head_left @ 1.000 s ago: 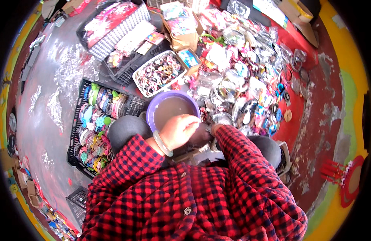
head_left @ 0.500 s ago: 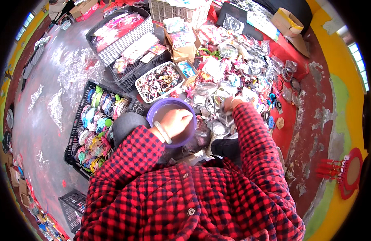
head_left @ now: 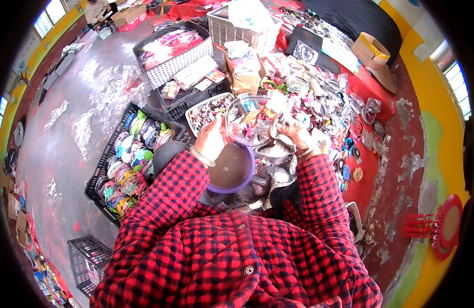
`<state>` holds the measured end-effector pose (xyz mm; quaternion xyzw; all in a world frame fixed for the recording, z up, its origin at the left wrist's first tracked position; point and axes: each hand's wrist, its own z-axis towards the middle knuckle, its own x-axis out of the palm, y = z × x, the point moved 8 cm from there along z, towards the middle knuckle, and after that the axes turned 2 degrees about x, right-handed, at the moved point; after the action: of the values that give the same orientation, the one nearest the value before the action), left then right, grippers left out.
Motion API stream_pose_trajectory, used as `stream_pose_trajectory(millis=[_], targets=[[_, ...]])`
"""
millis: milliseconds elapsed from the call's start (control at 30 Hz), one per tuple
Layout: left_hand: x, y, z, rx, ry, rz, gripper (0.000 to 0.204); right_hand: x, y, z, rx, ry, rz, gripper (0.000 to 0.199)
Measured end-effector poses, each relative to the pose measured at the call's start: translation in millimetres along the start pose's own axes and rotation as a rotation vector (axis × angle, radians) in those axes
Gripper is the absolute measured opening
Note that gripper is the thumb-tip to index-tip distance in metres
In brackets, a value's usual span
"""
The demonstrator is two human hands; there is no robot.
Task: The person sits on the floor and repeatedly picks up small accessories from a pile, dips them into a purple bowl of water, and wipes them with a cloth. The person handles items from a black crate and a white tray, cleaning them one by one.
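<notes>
Both hands are raised in front of the red-and-black checked jacket, each gripping one side of a clear plastic bag [head_left: 249, 123] that holds small coloured hair accessories. The left hand [head_left: 212, 137] has its fingers curled around the bag's left edge, thumb pressed against the film; a pale bangle sits on that wrist. The right hand [head_left: 294, 134] is closed on the bag's right edge together with a bunch of crumpled film. The bag hangs just above one purple plastic bowl [head_left: 231, 169], which sits in front of the person's knees.

To the left, one black crate [head_left: 100, 177] is packed with rows of coloured headbands. Beyond the bowl is one white basket [head_left: 200, 107] of dark hair ties. Further back, two more black crates [head_left: 167, 72] are stacked with packaged goods, and one white crate [head_left: 231, 31] stands behind them. A heap of bagged trinkets [head_left: 324, 97] is spread over the red cloth to the right; they are too many and too tangled to count. One open cardboard box [head_left: 370, 51] lies at the far right.
</notes>
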<state>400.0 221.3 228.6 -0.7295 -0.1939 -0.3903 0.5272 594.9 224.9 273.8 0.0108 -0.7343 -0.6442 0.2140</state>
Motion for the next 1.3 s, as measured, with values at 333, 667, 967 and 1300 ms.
stream_pose_trajectory(millis=[333, 667, 967, 1300], targets=[[7.0, -20.7, 5.2, 0.221, 0.106, -0.077, 0.014, -26.9, -25.5, 11.6, 0.173, -0.165, 0.014, 0.032], [18.9, -13.8, 3.2, 0.274, 0.146, 0.478, 0.012, 4.9, 9.1, 2.2, 0.004, 0.042, 0.028, 0.009], [45.7, 1.4, -9.7, 0.326, 0.338, 0.945, 0.012, 14.4, -18.3, 7.1, 0.198, -0.063, 0.275, 0.023], [54.0, 9.8, -8.9, 0.368, 0.374, 1.064, 0.023, 21.8, -32.9, 9.7, 0.210, -0.042, 0.290, 0.011]])
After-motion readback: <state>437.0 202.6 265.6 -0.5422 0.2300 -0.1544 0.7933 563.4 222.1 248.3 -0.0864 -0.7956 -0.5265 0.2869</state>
